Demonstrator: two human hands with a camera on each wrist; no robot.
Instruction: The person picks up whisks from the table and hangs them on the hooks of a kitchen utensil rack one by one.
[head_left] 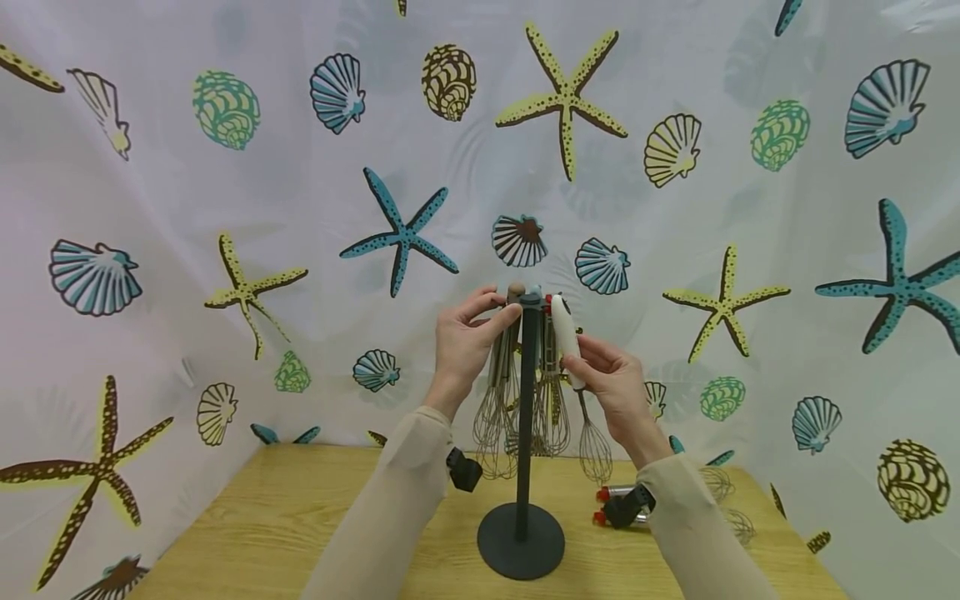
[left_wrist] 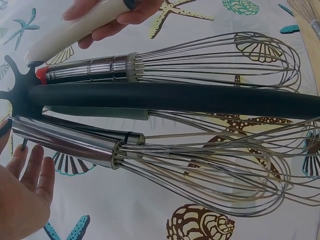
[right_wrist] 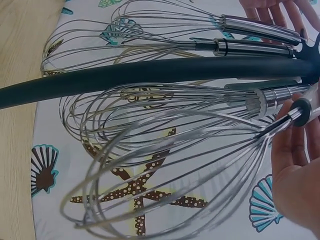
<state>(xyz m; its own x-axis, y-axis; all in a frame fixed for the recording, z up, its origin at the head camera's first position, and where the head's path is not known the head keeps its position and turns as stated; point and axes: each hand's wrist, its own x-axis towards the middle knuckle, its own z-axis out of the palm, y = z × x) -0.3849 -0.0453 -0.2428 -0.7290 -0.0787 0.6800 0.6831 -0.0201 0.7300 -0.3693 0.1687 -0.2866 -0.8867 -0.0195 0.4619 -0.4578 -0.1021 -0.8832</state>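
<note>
A black whisk stand (head_left: pixel 527 417) rises from a round base, with several whisks hanging from its hooked top. At that top, my left hand (head_left: pixel 463 342) pinches the rack's edge between thumb and index finger; its other fingers (left_wrist: pixel 32 172) extend behind a steel-handled whisk (left_wrist: pixel 65 142). My right hand (head_left: pixel 611 379) grips a whisk with a white handle (head_left: pixel 565 337), the wire end pointing down and the handle's top close to the hooks. Beside it hangs a steel whisk with a red tip (left_wrist: pixel 90 70). Whether the white handle sits on a hook is hidden.
Two whisks with red-tipped handles (head_left: pixel 602 494) lie on the wooden table (head_left: pixel 300 500), right of the stand's round base (head_left: pixel 521 562), partly behind my right forearm. A white curtain (head_left: pixel 300 192) printed with shells and starfish surrounds the table's back and sides.
</note>
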